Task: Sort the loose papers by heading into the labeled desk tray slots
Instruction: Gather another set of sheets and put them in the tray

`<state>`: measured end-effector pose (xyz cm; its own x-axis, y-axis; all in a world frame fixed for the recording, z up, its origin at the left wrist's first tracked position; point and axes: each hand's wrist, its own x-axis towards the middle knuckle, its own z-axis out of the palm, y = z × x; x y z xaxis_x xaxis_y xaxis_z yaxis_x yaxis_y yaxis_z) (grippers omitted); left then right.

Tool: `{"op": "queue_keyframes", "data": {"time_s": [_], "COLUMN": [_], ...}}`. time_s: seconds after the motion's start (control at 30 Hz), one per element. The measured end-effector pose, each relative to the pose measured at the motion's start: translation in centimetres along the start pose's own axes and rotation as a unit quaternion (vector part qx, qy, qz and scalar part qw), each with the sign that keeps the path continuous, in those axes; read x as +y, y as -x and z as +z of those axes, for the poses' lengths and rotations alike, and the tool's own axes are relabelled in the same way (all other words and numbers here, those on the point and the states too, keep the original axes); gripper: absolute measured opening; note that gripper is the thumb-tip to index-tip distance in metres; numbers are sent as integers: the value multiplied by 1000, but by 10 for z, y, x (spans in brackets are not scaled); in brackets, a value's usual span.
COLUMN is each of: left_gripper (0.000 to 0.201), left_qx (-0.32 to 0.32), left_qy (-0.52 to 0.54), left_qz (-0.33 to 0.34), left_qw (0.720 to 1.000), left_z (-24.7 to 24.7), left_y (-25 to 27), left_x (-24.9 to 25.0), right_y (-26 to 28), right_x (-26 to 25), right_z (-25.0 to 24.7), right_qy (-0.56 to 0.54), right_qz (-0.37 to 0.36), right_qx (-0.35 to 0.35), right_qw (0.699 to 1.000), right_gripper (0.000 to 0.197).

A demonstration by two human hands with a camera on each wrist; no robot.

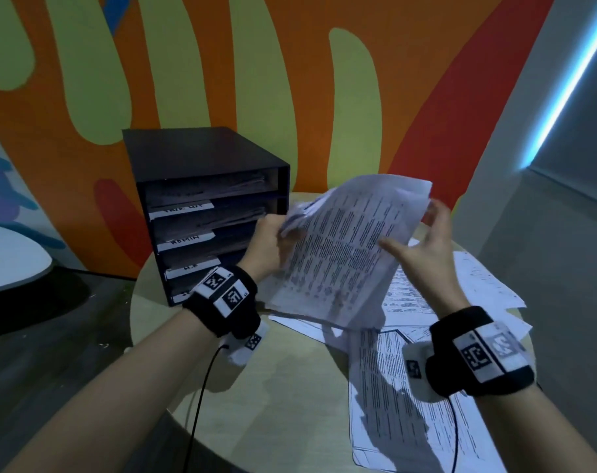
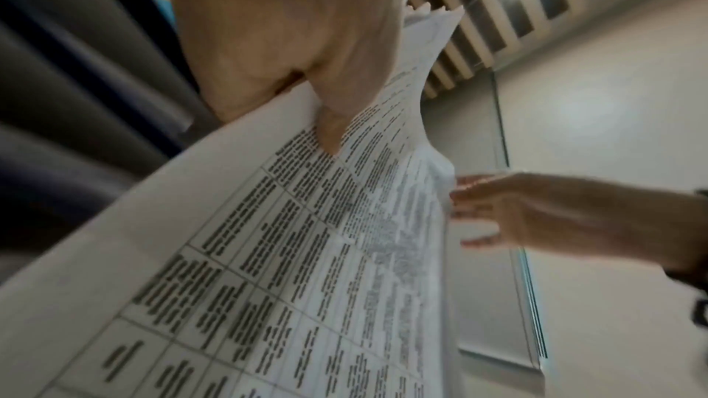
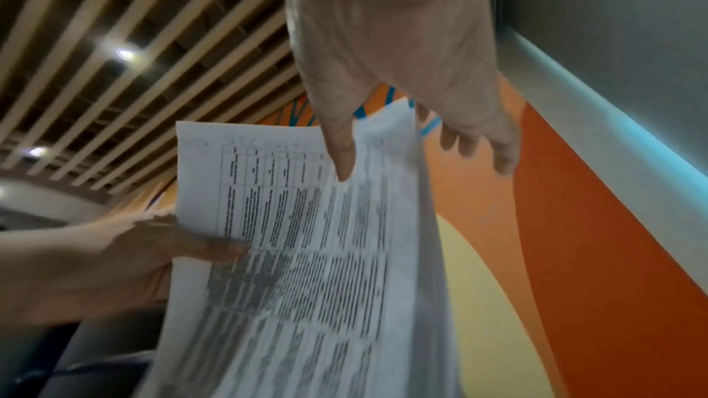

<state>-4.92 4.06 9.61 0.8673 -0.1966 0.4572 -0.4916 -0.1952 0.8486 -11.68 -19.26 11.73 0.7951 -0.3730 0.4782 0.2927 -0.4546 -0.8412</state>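
Note:
A black desk tray point(image 1: 201, 155) with several labeled slots stands at the back left of a round table point(image 1: 276, 380); papers lie in its upper slots. My left hand point(image 1: 270, 247) grips the left edge of a sheaf of printed papers point(image 1: 341, 247) held up above the table, thumb on the top sheet point(image 2: 329, 132). My right hand point(image 1: 423, 240) is at the sheaf's right edge with fingers spread, its thumb point(image 3: 342, 156) lying against the top sheet point(image 3: 306, 238). The heading on that sheet is handwritten and blurred.
More loose printed sheets point(image 1: 403, 387) are scattered over the right half of the table, some overhanging its edge. A painted orange and green wall point(image 1: 290, 80) rises behind the tray. A dark surface point(image 1: 34, 302) sits to the left.

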Motion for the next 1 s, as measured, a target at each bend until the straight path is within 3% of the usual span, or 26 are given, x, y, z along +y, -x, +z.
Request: {"op": "queue_keyframes", "data": {"time_s": [0.07, 0.13, 0.2, 0.27, 0.37, 0.47, 0.53, 0.57, 0.63, 0.73, 0.9, 1.0], "left_gripper": [22, 31, 34, 31, 35, 86, 103, 98, 69, 31, 34, 39], "left_qx": [-15, -45, -59, -57, 22, 129, 141, 127, 81, 84, 47, 16], "left_qy": [-112, -181, -207, -216, -169, -151, -62, 4, 115, 135, 135, 121], "left_qz": [93, 186, 213, 214, 165, 30, -54, -61, -49, -53, -82, -156], "left_qw": [989, 965, 953, 951, 971, 980, 987, 990, 989, 986, 986, 980], "left_z": [-2, -4, -3, -2, -9, -35, -48, -52, -57, -63, -72, -62], "left_y": [-5, -10, -11, -7, 0, 5, 8, 9, 12, 15, 23, 34], "left_x": [15, 26, 32, 37, 28, 8, 2, 0, 1, 7, -15, -41], "right_y": [-6, -8, -12, -18, -20, -14, -7, -3, 4, 8, 10, 21], "right_x": [-16, -33, -41, -36, -21, -4, 3, 5, 8, 17, 41, 54], "right_z": [-10, -14, -14, -15, -19, -30, -32, -30, -21, -10, 4, 20], "right_qy": [116, 218, 270, 202, 87, -30, -87, -111, -151, -176, -178, -111], "right_qz": [-128, -204, -213, -185, -89, -7, 25, 34, 51, 46, 98, 141], "right_qx": [27, 5, -54, -123, -144, -101, -89, -92, -101, -121, -159, -208], "right_qw": [984, 954, 938, 954, 982, 994, 992, 989, 982, 976, 966, 962], "right_gripper": [95, 91, 63, 29, 8, 10, 10, 12, 18, 24, 51, 37]}}
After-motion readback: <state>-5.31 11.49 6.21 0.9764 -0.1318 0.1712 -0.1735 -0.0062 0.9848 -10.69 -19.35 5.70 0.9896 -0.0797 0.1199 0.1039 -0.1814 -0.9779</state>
